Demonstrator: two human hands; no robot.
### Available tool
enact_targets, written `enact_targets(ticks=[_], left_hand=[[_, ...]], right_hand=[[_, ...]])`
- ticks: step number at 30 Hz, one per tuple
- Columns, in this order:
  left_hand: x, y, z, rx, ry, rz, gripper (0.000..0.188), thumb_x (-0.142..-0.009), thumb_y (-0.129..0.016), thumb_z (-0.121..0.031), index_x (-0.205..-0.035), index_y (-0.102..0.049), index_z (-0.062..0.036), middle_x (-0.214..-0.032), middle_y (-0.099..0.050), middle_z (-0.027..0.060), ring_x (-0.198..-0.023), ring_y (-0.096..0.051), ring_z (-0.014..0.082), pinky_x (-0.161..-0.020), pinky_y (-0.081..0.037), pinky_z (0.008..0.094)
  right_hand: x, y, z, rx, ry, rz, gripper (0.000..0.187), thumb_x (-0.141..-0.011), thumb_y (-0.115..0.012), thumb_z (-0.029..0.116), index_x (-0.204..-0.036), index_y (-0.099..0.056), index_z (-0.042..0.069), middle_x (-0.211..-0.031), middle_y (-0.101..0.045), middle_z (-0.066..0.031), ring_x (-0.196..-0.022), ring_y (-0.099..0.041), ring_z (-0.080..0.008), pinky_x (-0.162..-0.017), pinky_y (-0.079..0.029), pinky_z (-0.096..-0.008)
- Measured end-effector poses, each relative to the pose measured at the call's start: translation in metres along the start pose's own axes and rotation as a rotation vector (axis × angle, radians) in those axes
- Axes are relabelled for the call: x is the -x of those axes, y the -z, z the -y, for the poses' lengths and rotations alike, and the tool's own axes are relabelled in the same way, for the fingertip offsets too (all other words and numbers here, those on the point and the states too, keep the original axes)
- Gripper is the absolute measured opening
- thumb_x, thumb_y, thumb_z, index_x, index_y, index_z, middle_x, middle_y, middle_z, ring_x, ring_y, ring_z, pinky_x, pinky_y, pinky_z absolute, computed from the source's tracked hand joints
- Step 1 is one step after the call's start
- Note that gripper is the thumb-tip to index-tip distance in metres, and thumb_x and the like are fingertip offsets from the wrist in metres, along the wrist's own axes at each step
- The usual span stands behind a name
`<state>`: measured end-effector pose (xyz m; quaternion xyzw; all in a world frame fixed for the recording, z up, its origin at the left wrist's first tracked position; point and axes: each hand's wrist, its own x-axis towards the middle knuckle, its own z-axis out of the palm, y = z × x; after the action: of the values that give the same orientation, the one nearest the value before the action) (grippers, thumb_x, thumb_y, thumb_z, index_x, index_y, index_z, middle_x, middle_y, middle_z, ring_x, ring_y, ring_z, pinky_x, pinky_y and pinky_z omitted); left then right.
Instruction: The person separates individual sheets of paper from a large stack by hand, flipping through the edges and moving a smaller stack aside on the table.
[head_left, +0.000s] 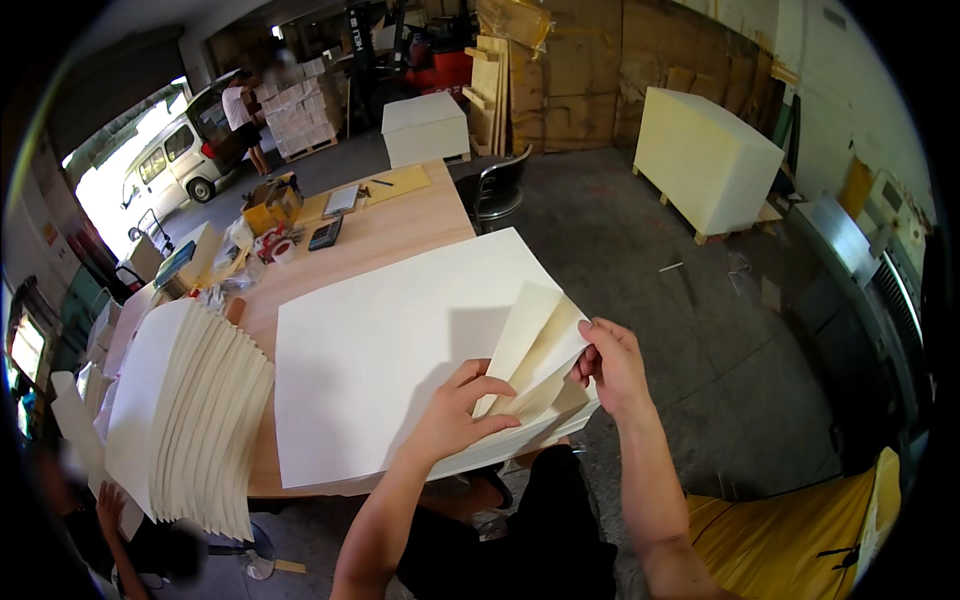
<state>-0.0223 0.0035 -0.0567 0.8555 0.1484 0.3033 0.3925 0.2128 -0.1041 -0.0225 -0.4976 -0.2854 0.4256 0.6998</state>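
A stack of large white paper sheets (390, 340) lies on the table in front of me. Its near right corner is lifted, and several sheets there are curled back into a raised flap (525, 325). My right hand (614, 368) is closed in a pinch on the edge of the lifted sheets at that corner. Resting on the stack at the foot of the flap is my left hand (455, 415), its thumb and fingers spread against the paper. To the left, a fanned stack of sheets (185, 410) droops over the table's near edge.
On the wooden table (390, 225) are a calculator (326, 233), tape rolls (283, 250), a yellow box (272, 203) and a clipboard (341, 200). Another person's hand (110, 508) is at the lower left. A black chair (495, 190) stands beyond; a pallet stack (700, 160) stands right.
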Motion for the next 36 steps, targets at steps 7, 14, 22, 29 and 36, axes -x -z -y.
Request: enact_targets(ticks=[7, 14, 22, 29, 36], left_hand=[[-0.004, -0.007, -0.013, 0.095, 0.058, -0.162, 0.028, -0.094, -0.071, -0.011, -0.122, -0.074, -0.0169, -0.139, -0.058, 0.0152, -0.12, -0.063, 0.0329, -0.1, -0.053, 0.0384], [-0.003, -0.001, -0.011, -0.025, -0.021, 0.011, 0.041, -0.085, -0.084, -0.019, -0.125, -0.074, -0.0185, -0.142, -0.056, 0.0155, -0.123, -0.062, 0.0343, -0.101, -0.054, 0.0399], [-0.006, -0.007, -0.014, 0.104, 0.037, -0.192, 0.045, -0.083, -0.086, -0.022, -0.126, -0.073, -0.0187, -0.139, -0.056, 0.0164, -0.124, -0.062, 0.0342, -0.102, -0.053, 0.0404], [-0.005, -0.001, -0.013, -0.052, -0.032, 0.033, 0.044, -0.082, -0.086, -0.021, -0.124, -0.074, -0.0199, -0.132, -0.058, 0.0149, -0.118, -0.063, 0.0325, -0.099, -0.054, 0.0388], [-0.005, -0.001, -0.006, -0.034, 0.003, -0.012, 0.047, -0.08, -0.089, -0.023, -0.124, -0.074, -0.0208, -0.129, -0.061, 0.011, -0.115, -0.065, 0.0302, -0.097, -0.055, 0.038]], right_hand=[[0.002, -0.007, -0.006, 0.623, 0.27, -0.097, 0.04, -0.101, -0.065, 0.031, -0.07, -0.054, 0.008, -0.06, -0.054, -0.0004, -0.052, -0.055, -0.0096, -0.046, -0.04, -0.026], [0.006, -0.008, 0.003, -0.032, 0.01, -0.056, 0.038, -0.101, -0.066, 0.026, -0.069, -0.05, 0.012, -0.061, -0.054, -0.0005, -0.051, -0.057, -0.0113, -0.045, -0.039, -0.0261], [0.008, 0.003, -0.011, 0.198, 0.1, -0.087, 0.04, -0.102, -0.065, 0.025, -0.069, -0.047, 0.013, -0.058, -0.05, 0.0007, -0.046, -0.052, -0.0113, -0.042, -0.035, -0.026], [0.003, -0.004, -0.005, -0.148, 0.003, -0.059, 0.04, -0.103, -0.064, 0.026, -0.069, -0.047, 0.012, -0.057, -0.05, -0.0007, -0.049, -0.054, -0.0141, -0.043, -0.037, -0.0287], [0.031, -0.001, -0.032, 0.317, 0.495, -0.422, 0.029, -0.101, -0.063, 0.022, -0.078, -0.053, 0.008, -0.079, -0.057, -0.0031, -0.069, -0.057, -0.0123, -0.057, -0.042, -0.028]])
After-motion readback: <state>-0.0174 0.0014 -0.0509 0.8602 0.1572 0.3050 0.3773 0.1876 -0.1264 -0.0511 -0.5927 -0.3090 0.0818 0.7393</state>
